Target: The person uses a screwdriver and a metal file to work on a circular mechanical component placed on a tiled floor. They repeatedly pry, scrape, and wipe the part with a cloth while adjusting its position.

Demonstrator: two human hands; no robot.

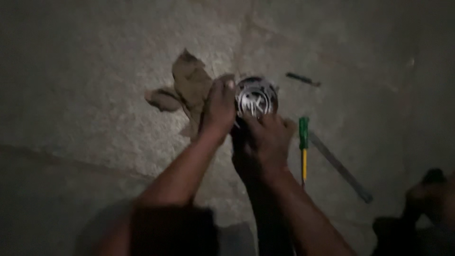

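Observation:
A round shiny metal part (256, 96) with ribs on its face sits on the rough stone floor. My left hand (218, 108) grips its left side, fingers curled over the rim. From below, my right hand (263, 137) presses on its near edge, fingers closed against it. A crumpled brown rag (188, 84) lies just left of the part, partly under my left hand. The picture is dim and blurred, so the part's details are unclear.
A green and yellow screwdriver (304, 143) lies right of my right hand. A long flat metal bar (340, 167) runs diagonally beside it. A small dark strip (303, 79) lies further back. A dark shape (429, 199) shows at the lower right.

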